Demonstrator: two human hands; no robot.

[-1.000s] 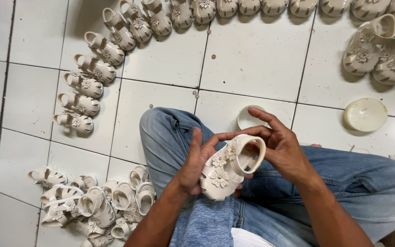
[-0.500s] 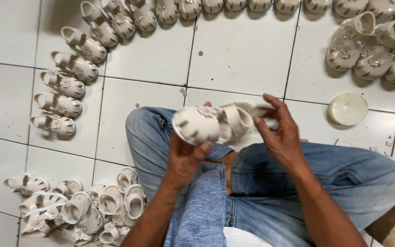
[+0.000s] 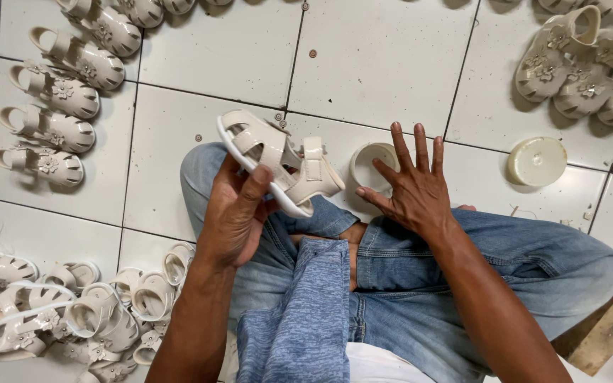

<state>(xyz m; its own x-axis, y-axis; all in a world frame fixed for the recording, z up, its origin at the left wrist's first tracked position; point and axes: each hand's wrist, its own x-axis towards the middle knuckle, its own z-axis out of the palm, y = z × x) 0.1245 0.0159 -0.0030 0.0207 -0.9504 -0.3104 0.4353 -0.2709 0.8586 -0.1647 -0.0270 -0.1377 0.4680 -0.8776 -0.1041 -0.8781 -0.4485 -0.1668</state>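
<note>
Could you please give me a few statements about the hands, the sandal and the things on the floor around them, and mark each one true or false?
1. The left hand holds a cream sandal. True.
2. The right hand grips the sandal too. False: it is open, fingers spread, off the sandal.
3. A small round cup sits on the tiled floor just beyond the right hand. True.
4. The round lid rests on the person's knee. False: it lies on the floor tiles.
5. More sandals in a row lie at the left. True.

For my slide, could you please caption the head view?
Seated person's left hand holds a cream sandal; right hand is open beside it.
</note>
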